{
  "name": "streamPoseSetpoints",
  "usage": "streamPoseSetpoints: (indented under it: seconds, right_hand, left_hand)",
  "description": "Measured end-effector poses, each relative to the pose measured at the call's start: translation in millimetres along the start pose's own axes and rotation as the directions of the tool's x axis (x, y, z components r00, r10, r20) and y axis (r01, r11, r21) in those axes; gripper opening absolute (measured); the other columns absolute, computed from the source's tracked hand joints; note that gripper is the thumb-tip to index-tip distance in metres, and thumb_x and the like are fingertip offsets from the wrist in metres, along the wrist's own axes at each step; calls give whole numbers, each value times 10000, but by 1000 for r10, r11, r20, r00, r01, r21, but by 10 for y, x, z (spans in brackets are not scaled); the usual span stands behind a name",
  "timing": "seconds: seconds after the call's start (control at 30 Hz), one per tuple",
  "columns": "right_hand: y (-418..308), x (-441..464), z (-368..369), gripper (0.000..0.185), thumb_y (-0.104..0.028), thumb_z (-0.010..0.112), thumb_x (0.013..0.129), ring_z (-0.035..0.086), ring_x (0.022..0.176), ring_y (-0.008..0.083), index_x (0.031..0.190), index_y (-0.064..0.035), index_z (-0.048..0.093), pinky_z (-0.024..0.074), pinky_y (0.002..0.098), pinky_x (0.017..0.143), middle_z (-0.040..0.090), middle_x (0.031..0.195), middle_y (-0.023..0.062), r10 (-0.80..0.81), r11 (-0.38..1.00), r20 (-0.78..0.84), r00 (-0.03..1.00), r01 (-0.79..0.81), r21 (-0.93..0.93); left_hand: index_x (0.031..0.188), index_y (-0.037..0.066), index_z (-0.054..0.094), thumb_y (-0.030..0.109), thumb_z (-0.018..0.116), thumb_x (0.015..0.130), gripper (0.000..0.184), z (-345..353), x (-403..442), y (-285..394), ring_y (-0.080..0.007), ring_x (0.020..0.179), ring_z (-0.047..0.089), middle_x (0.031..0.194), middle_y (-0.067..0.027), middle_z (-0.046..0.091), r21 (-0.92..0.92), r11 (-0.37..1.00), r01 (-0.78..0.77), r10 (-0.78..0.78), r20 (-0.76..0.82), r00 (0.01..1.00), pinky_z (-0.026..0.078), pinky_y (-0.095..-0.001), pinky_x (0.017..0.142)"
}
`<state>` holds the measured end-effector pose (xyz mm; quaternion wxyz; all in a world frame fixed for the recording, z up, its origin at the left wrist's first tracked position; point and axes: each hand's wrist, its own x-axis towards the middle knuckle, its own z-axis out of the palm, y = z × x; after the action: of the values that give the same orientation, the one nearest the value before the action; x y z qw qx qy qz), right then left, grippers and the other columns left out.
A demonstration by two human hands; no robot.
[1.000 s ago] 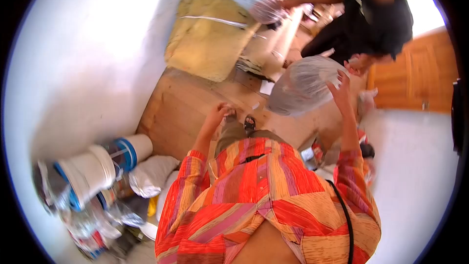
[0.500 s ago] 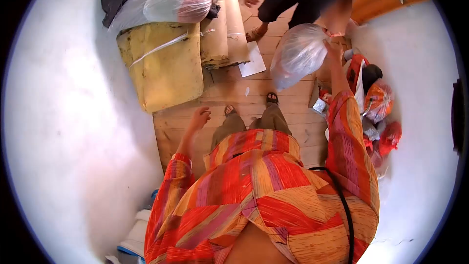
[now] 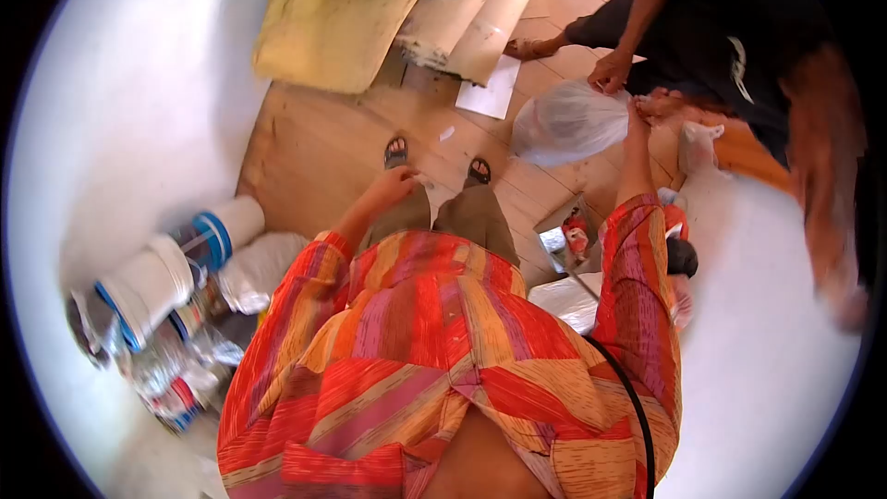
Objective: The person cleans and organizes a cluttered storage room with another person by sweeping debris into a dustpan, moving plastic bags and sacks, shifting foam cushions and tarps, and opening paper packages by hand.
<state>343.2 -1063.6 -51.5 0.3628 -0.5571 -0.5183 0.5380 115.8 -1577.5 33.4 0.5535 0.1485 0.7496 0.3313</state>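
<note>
A filled, whitish translucent plastic bag (image 3: 565, 125) hangs over the wooden floor, its gathered top at the right. My right hand (image 3: 637, 120) is closed on that top. Beside it, the hands of another person (image 3: 614, 72) are at the bag's neck, one above mine and one just to the right. My left hand (image 3: 395, 183) hangs in front of my left leg, above the floor; its fingers look loosely bent and blurred, and no object shows in it.
Folded yellow foam (image 3: 342, 18) and rolled sheets (image 3: 471, 18) lie at the far side, with white paper (image 3: 490, 88) beside them. Buckets (image 3: 148, 282) and bags line the left wall. An open box (image 3: 564, 236) stands near my right arm. The other person bends at the right.
The view has swung, bringing the buckets back in. The other person has bent lower at the right, with a hand now at the bag's neck. My right hand stays at the bag.
</note>
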Motion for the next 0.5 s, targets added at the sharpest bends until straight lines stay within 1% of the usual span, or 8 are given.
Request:
streamPoseSetpoints:
  seconds: [0.03,0.07,0.13,0.2,0.27,0.37,0.43,0.5]
  right_hand:
    - [-88,-50,93,532,-252,715,668,524,954,186,1065,35,509,451,284,787,531,1078,121,11,1000,45,999,-10,-15]
    - [-329,-218,214,612,-309,725,631,530,957,208,1076,40,491,456,293,782,522,1092,136,109,955,-107,988,-134,-264]
    - [-60,-121,330,697,-398,731,570,542,951,244,1052,47,497,463,300,770,530,1074,154,90,937,-187,978,-147,-318]
    - [41,-87,482,681,-405,725,571,553,934,257,1023,57,510,469,313,752,547,1047,160,128,929,-295,947,-218,-298]
    - [-461,-498,637,395,-200,633,726,513,925,157,1036,27,539,405,252,795,565,1050,68,146,984,-189,971,-163,-78]
    - [-329,-580,419,377,-159,630,731,503,925,145,1043,29,533,406,251,786,548,1059,59,147,974,-29,989,-150,-171]
    - [-270,-617,330,364,-147,622,740,491,930,135,1049,24,532,399,248,790,540,1057,39,121,975,32,992,-112,-194]
    - [-229,-733,331,416,-170,666,696,544,865,176,1021,56,538,430,264,744,574,1005,101,42,987,65,997,-31,-160]
  left_hand:
    - [1074,-15,524,194,511,801,343,228,-11,44,-143,677,562,798,-108,601,-31,999,25,-26,-26,999,454,-273,611]
    - [1062,-10,530,203,511,797,340,428,-20,76,-171,711,575,818,-119,605,-64,997,-42,42,-2,999,457,-291,644]
    - [1051,-6,537,212,512,793,338,627,-186,21,-199,745,588,837,-130,610,-107,991,-81,82,8,997,460,-308,677]
    - [1055,15,538,212,493,785,337,722,-323,19,-274,843,586,913,-161,609,99,982,-159,149,103,983,450,-347,744]
    - [1056,22,538,201,480,780,335,697,-455,-125,-300,887,569,948,-174,598,182,979,-88,77,67,995,441,-361,768]
    - [1060,33,539,179,452,769,337,482,-596,-273,-335,941,546,992,-195,579,391,916,93,-86,-34,996,430,-387,800]
    - [1061,33,538,182,452,772,337,358,-563,-482,-331,942,547,994,-195,579,374,921,111,-93,-65,993,432,-382,800]
    - [1063,33,537,185,453,774,337,334,-537,-594,-327,943,548,996,-194,579,346,925,155,-124,-108,986,434,-378,800]
